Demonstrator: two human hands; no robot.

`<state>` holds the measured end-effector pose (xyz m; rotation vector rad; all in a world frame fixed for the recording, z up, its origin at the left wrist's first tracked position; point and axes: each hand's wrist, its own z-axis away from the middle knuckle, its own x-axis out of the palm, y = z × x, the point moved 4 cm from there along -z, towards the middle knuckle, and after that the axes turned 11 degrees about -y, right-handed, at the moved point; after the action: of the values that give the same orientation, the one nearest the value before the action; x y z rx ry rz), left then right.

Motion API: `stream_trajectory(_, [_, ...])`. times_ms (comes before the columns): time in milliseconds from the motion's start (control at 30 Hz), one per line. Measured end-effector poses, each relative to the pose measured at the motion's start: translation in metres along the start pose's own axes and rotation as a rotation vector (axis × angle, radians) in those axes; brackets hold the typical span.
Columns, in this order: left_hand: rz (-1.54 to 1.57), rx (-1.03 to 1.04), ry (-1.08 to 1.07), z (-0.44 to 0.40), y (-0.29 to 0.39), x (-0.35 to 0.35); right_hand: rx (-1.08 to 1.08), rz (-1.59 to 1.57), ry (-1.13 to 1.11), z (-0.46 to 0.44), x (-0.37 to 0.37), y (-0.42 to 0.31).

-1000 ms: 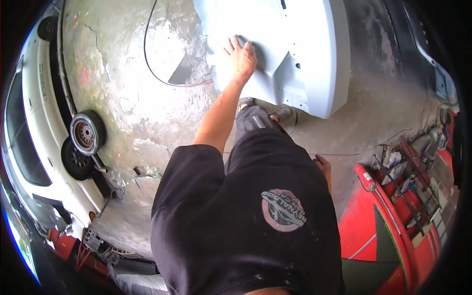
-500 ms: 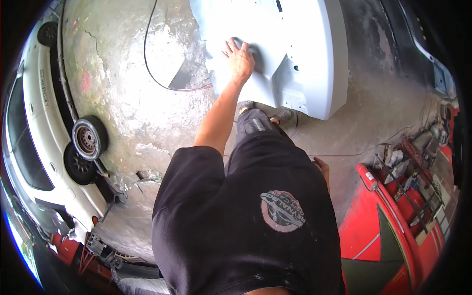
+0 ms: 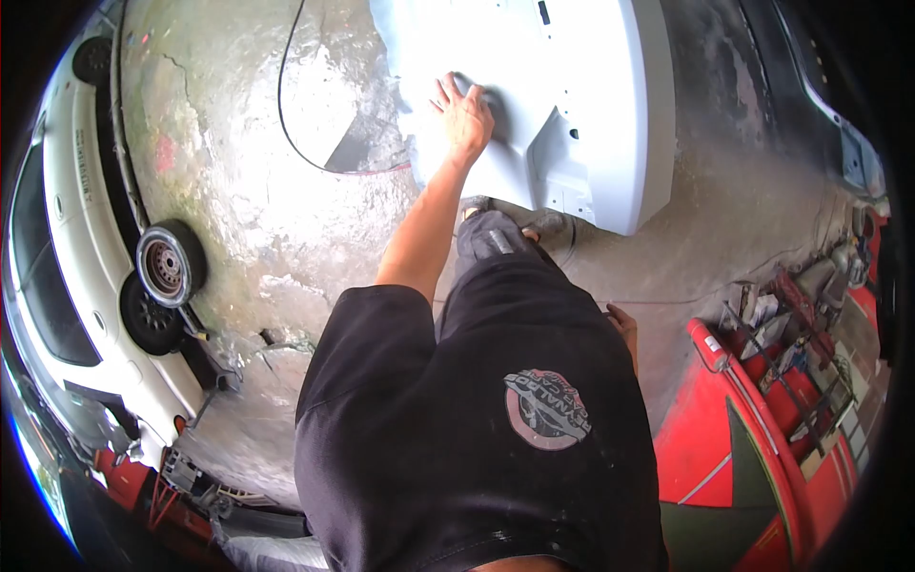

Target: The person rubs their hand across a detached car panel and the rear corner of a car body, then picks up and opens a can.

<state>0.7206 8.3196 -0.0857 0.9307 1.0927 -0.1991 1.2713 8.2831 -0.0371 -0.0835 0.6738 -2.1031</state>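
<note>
A large pale blue-white panel [image 3: 591, 105] with holes and a raised fold lies across the top centre. My left hand [image 3: 465, 122] rests on its surface near the left edge, palm down, fingers somewhat spread and nothing held. A dark shadow or hollow shows just right of the fingers. Low beside my right hip is my right hand [image 3: 624, 329], partly hidden by my black shirt [image 3: 457, 410]. Its visible fingers hang loosely apart, touching no object that I can see.
On the left stand a white car [image 3: 91, 229] and a loose wheel [image 3: 170, 263]. A thin hose [image 3: 282, 95] curves over the worn floor [image 3: 248, 191]. To the lower right are a red panel [image 3: 701, 429] and piled parts [image 3: 791, 353]. My feet are beneath the pale panel's near edge.
My left hand and the pale panel appear slightly further left in view than a second ago. The hand stays on the panel; my right hand hangs at my side as before.
</note>
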Motion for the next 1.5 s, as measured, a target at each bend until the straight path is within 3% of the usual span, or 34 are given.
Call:
stream_trajectory(100, [0.083,-0.026,0.116,-0.003,-0.01,0.004,-0.047,0.001,0.004,-0.003,0.0,0.002])
stream_trajectory(200, [0.13,-0.122,0.065,-0.012,-0.017,0.005,-0.064,0.001,0.011,-0.002,-0.001,0.006])
stream_trajectory(433, [0.067,-0.109,0.037,-0.042,-0.024,0.02,-0.038,0.151,0.051,-0.005,-0.001,0.014])
stream_trajectory(867, [0.122,-0.136,0.076,-0.043,-0.02,0.009,-0.038,0.12,0.084,-0.009,0.003,0.0])
stream_trajectory(1067, [0.135,-0.157,0.065,-0.043,-0.023,0.012,-0.074,0.283,0.06,-0.012,-0.006,-0.003])
stream_trajectory(1233, [0.134,-0.184,0.034,-0.043,-0.015,0.006,-0.091,0.173,0.102,-0.021,-0.007,0.015])
stream_trajectory(1500, [0.04,-0.095,-0.025,-0.044,0.002,-0.005,-0.083,0.238,0.136,-0.014,0.0,-0.011])
